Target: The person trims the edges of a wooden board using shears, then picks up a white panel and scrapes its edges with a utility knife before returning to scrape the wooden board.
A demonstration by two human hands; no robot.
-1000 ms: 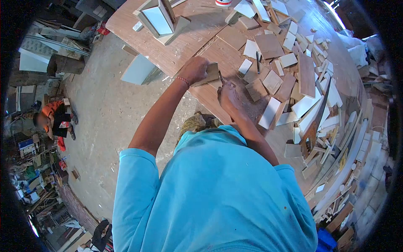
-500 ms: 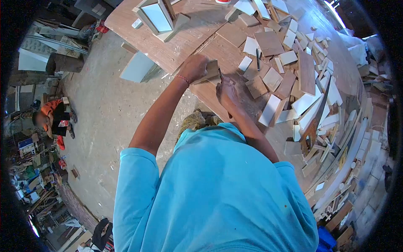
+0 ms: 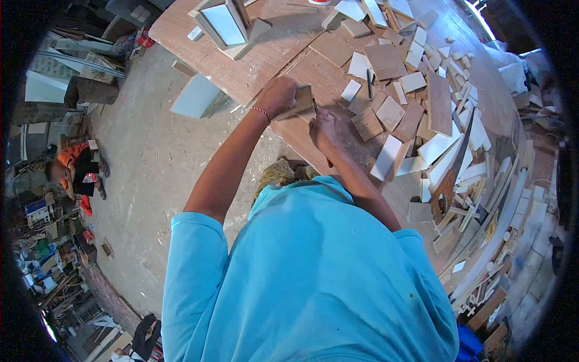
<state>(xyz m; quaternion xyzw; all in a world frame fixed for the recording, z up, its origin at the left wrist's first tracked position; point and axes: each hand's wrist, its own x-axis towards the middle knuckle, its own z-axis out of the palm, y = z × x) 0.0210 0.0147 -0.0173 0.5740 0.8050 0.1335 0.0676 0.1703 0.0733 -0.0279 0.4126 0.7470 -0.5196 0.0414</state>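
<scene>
My left hand [image 3: 279, 96], with a braided band at its wrist, is closed round a small wooden board [image 3: 305, 98] at the front edge of the workbench [image 3: 274, 42]. Just right of it, my right hand [image 3: 329, 130] grips a slim tool with a narrow dark blade [image 3: 315, 106]. The blade's tip meets the right end of the board in this view, and the tool's lower end pokes out below my fist. Wood offcuts [image 3: 367, 124] lie close to the right of my right hand. A thin dark tool [image 3: 370, 84] rests among them.
A handsaw [image 3: 446, 190] leans over the offcut heap on the right. A wooden frame with a white panel [image 3: 225, 25] stands on the bench at upper left. Below the bench edge is a white-faced board [image 3: 196, 96]. A person in orange [image 3: 73, 163] is at far left.
Both hands stay at nearly the same place, still gripping the board and the tool. The right hand has shifted only very slightly.
</scene>
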